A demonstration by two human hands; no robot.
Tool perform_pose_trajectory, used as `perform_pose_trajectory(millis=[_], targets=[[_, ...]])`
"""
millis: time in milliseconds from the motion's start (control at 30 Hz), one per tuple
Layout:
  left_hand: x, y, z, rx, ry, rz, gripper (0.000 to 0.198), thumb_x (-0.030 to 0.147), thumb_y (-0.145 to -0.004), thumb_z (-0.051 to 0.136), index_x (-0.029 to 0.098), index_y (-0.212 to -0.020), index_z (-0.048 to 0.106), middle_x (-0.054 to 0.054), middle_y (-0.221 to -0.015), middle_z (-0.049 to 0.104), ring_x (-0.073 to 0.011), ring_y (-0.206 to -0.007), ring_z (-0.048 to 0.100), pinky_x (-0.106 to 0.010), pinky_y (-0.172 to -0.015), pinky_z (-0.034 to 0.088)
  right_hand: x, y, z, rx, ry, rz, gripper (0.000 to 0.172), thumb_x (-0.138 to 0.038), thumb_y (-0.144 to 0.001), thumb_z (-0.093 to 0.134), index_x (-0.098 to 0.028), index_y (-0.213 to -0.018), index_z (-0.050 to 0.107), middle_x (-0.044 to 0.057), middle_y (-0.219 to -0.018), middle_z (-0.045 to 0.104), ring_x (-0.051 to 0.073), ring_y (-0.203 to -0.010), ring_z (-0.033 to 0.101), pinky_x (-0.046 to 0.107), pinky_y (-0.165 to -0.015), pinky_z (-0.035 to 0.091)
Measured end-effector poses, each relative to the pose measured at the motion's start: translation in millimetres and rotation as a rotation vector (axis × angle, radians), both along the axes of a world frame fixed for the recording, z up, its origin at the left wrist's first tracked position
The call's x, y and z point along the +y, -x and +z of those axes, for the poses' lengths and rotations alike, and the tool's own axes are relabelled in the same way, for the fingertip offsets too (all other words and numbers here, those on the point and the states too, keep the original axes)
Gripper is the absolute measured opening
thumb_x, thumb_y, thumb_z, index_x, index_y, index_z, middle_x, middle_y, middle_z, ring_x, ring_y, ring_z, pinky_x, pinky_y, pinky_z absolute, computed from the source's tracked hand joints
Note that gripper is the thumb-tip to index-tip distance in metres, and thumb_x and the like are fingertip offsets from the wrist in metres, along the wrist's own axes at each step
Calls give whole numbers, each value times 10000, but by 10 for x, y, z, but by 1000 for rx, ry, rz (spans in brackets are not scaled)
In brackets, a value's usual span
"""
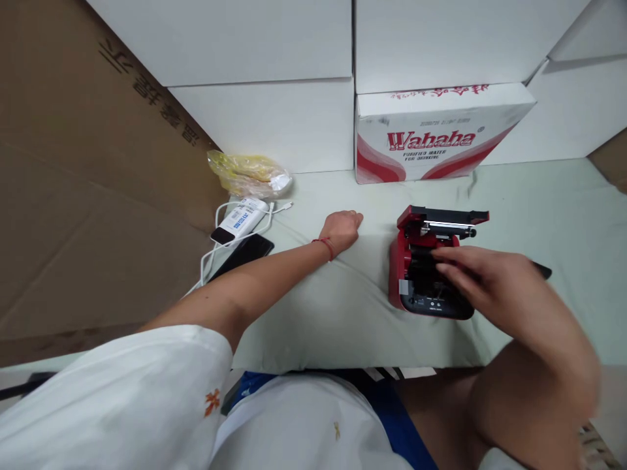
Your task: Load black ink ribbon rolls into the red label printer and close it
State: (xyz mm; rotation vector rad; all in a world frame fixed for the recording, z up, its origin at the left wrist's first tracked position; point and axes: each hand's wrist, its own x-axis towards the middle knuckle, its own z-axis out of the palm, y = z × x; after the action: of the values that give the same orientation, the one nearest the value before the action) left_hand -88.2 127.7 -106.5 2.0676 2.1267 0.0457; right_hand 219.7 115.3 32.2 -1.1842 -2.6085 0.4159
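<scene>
Red machine [404, 274], long axis forward; panel [434, 305] nearest

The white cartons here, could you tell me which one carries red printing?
The Wahaha carton, front right, has red lettering and waves; the other cartons look plain white.

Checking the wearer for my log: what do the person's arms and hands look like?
The left arm is bare below a short white sleeve with a small orange emblem. A thin red cord bracelet circles its wrist. The left hand and right hand are ungloved, and the right arm is bare too.
</scene>
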Motion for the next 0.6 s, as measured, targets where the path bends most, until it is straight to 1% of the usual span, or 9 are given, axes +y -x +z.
perform_pose_trajectory(millis=[67, 100, 167, 233, 267, 400, 467, 533, 600], targets=[[-11, -3, -7, 6, -18, -7, 284, 89, -895, 485, 175, -1019, 727, -116, -1028, 735, -232, -922, 639, -352, -753, 392, -15, -85, 79, 160, -184, -126, 311, -392, -1034, 556, -285, -1250, 752, 51, -1093, 811, 271, -970, 762, 411, -884, 591], [-17, -5, -11, 10, -26, -9, 283, 96, -905, 478, 174, -1019, 725, -117, -1029, 735, -233, -921, 638, -355, -752, 389, 8, -90, 86, 205, -286, -161, 344, -388, -1034, 563, -268, -1313, 725, 78, -1166, 797, 292, -1071, 743, 440, -962, 577], [-24, -9, -19, 23, -31, -8, 279, 105, -914, 469, 172, -1015, 720, -120, -1029, 735, -235, -911, 637, -358, -743, 382, 100, -46, 30, 225, -399, -114, 460, -382, -1036, 561, -220, -1462, 624, 133, -1371, 720, 337, -1339, 620, 532, -1146, 475], [-14, -8, -25, 36, -23, 0, 274, 104, -908, 471, 171, -1008, 717, -119, -1024, 733, -235, -900, 637, -357, -735, 380, 203, 20, -71, 211, -348, 0, 511, -393, -1043, 539, -187, -1510, 567, 151, -1491, 643, 344, -1483, 491, 600, -1243, 354], [-2, -3, -27, 41, -20, 8, 271, 99, -901, 475, 173, -1003, 715, -117, -1022, 733, -235, -899, 637, -355, -735, 381, 239, 43, -115, 203, -309, 33, 499, -396, -1047, 526, -181, -1494, 578, 150, -1494, 640, 340, -1491, 484, 610, -1254, 333], [34, -2, 21, -3, -5, 40, 246, 70, -858, 497, 182, -931, 704, -108, -1008, 734, -231, -912, 644, -341, -754, 413, 232, 22, -142, 211, -193, 80, 411, -340, -1069, 458, -183, -1393, 657, 140, -1406, 693, 287, -1384, 589, 538, -1226, 402], [-52, -76, 120, -93, -43, 100, 256, 40, -830, 484, 184, -887, 688, -101, -989, 738, -224, -921, 651, -333, -785, 446, 190, -22, -101, 233, -158, 95, 399, -310, -1068, 447, -214, -1388, 664, 122, -1376, 709, 277, -1349, 613, 531, -1191, 445], [-273, -250, 293, -220, -166, 158, 300, 10, -815, 443, 185, -885, 677, -98, -982, 743, -213, -945, 662, -329, -840, 486, 167, -48, -70, 243, -145, 105, 401, -296, -1064, 450, -231, -1399, 660, 114, -1386, 706, 280, -1358, 606, 538, -1183, 451], [-609, -522, 527, -337, -324, 24, 317, 32, -855, 416, 186, -914, 686, -109, -999, 751, -218, -990, 675, -350, -895, 519, 168, -53, -61, 242, -148, 112, 407, -287, -1065, 448, -213, -1407, 655, 121, -1404, 696, 277, -1378, 591, 530, -1200, 435]])
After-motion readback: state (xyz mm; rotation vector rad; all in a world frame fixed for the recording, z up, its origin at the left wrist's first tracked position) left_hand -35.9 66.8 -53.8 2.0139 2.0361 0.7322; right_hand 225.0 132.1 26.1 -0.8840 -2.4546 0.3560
